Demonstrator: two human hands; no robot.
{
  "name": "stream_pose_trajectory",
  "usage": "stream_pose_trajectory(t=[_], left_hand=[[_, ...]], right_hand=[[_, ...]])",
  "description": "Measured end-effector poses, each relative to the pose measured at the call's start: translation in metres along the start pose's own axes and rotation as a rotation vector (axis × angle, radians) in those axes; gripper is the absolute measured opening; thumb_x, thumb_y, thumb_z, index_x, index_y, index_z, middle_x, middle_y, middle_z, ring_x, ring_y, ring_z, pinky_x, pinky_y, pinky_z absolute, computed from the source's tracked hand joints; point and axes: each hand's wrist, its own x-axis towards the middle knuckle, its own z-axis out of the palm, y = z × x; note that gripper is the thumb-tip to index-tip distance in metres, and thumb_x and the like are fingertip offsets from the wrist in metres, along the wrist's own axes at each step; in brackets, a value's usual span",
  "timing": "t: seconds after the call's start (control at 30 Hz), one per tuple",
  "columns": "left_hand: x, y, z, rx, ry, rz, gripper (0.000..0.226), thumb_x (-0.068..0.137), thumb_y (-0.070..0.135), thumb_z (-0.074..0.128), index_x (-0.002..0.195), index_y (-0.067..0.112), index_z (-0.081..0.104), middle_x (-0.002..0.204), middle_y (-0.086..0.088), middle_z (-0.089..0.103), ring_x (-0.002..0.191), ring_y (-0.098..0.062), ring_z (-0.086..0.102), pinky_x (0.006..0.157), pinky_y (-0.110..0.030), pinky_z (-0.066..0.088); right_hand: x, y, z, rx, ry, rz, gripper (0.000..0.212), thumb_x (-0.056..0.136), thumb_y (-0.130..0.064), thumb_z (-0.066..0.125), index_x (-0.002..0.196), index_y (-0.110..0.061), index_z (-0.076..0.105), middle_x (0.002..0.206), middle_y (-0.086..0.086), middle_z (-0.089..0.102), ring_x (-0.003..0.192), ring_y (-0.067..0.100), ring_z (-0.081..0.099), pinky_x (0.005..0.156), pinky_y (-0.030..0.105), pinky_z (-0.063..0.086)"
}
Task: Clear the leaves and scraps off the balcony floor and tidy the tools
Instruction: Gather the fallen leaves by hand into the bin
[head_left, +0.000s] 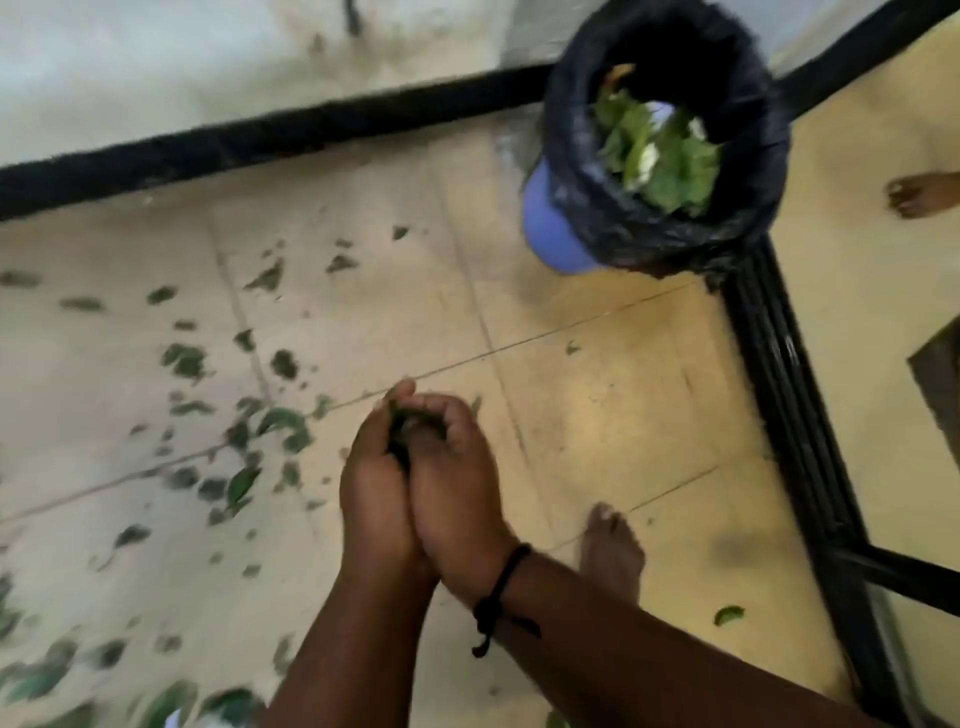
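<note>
Green leaf scraps (410, 423) sit cupped between the left hand (375, 483) and right hand (457, 467), above the littered tan tile floor (597, 395). Keep palms pressed together until over the black-lined purple bin (670, 135).

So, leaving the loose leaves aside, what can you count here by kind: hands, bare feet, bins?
Hands: 2, left hand and right hand, cupped together around leaves
Bare feet: 2
Bins: 1, bin, black-lined
Total: 5
</note>
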Motion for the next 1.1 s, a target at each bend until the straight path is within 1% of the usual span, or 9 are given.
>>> stream_pose_trajectory(t=[0.13, 0.27, 0.33, 0.43, 0.5, 0.57, 0.67, 0.83, 1.1], left_hand=[[0.013, -0.022, 0.137, 0.072, -0.286, 0.080, 0.022, 0.101, 0.017, 0.048, 0.094, 0.010, 0.067, 0.081, -0.006, 0.071, 0.080, -0.015, 0.068, 0.070, -0.022, 0.057], [0.014, -0.036, 0.240, 0.424, -0.498, 0.209, 0.045, 0.103, 0.045, 0.038, 0.112, 0.011, 0.066, 0.106, -0.011, 0.073, 0.098, -0.024, 0.070, 0.085, -0.038, 0.058], [0.017, -0.037, 0.262, 0.530, -0.541, 0.224, 0.063, 0.102, 0.057, 0.028, 0.124, 0.008, 0.062, 0.100, -0.013, 0.074, 0.084, -0.023, 0.074, 0.068, -0.034, 0.061], [0.032, -0.032, 0.258, 0.617, -0.519, 0.239, 0.074, 0.098, 0.066, 0.022, 0.134, 0.009, 0.054, 0.118, -0.013, 0.070, 0.106, -0.021, 0.069, 0.083, -0.033, 0.058], [0.037, -0.033, 0.235, 0.670, -0.440, 0.261, 0.076, 0.097, 0.068, 0.021, 0.149, 0.016, 0.038, 0.151, -0.012, 0.043, 0.140, -0.027, 0.040, 0.113, -0.041, 0.036], [0.029, -0.037, 0.196, 0.741, -0.352, 0.312, 0.067, 0.099, 0.063, 0.024, 0.149, 0.020, 0.040, 0.155, -0.005, 0.038, 0.142, -0.025, 0.035, 0.114, -0.039, 0.031], [-0.016, -0.047, 0.122, 0.931, -0.219, 0.384, 0.053, 0.094, 0.059, 0.041, 0.136, 0.030, 0.054, 0.144, 0.005, 0.052, 0.131, -0.017, 0.050, 0.107, -0.036, 0.040], [-0.099, -0.078, -0.019, 1.144, 0.157, 0.166, 0.024, 0.085, 0.056, 0.055, 0.105, 0.046, 0.063, 0.130, 0.011, 0.060, 0.121, -0.014, 0.056, 0.108, -0.042, 0.042], [-0.129, -0.114, -0.208, 1.273, 0.403, -0.127, 0.043, 0.098, 0.044, 0.049, 0.139, 0.030, 0.048, 0.146, 0.001, 0.047, 0.130, -0.016, 0.045, 0.105, -0.029, 0.035]], right_hand=[[0.064, -0.086, -0.088, 0.299, 0.197, -0.176, 0.015, 0.091, -0.004, 0.056, 0.094, -0.017, 0.064, 0.095, 0.004, 0.070, 0.092, 0.019, 0.066, 0.080, 0.026, 0.053], [0.118, -0.152, -0.163, 0.424, 0.290, -0.241, 0.018, 0.091, -0.002, 0.052, 0.103, -0.005, 0.066, 0.099, 0.018, 0.072, 0.088, 0.028, 0.069, 0.080, 0.042, 0.059], [0.130, -0.164, -0.188, 0.413, 0.257, -0.178, 0.011, 0.090, -0.014, 0.055, 0.094, -0.010, 0.065, 0.095, 0.014, 0.072, 0.086, 0.029, 0.069, 0.070, 0.043, 0.060], [0.129, -0.161, -0.218, 0.464, 0.198, -0.105, 0.014, 0.093, -0.021, 0.057, 0.081, -0.014, 0.059, 0.081, -0.006, 0.065, 0.067, -0.001, 0.063, 0.051, 0.021, 0.055], [0.124, -0.142, -0.236, 0.432, 0.242, -0.107, 0.015, 0.098, -0.017, 0.052, 0.099, -0.002, 0.057, 0.110, -0.006, 0.049, 0.089, 0.000, 0.062, 0.080, 0.024, 0.053], [0.119, -0.114, -0.245, 0.283, 0.288, -0.121, 0.028, 0.098, -0.021, 0.052, 0.120, -0.006, 0.057, 0.098, -0.002, 0.060, 0.109, 0.013, 0.061, 0.097, 0.032, 0.050], [0.106, -0.067, -0.240, 0.074, 0.221, -0.184, 0.027, 0.097, -0.022, 0.055, 0.123, -0.014, 0.052, 0.113, -0.007, 0.059, 0.100, -0.004, 0.058, 0.076, 0.009, 0.046], [0.037, 0.020, -0.214, -0.520, -0.344, -0.286, 0.043, 0.092, -0.025, 0.063, 0.130, -0.019, 0.044, 0.126, -0.003, 0.057, 0.117, 0.011, 0.055, 0.095, 0.028, 0.044], [-0.063, 0.147, -0.194, -1.200, -0.778, 0.024, 0.055, 0.094, -0.036, 0.055, 0.141, -0.024, 0.029, 0.132, 0.002, 0.050, 0.111, 0.020, 0.055, 0.088, 0.026, 0.042]])
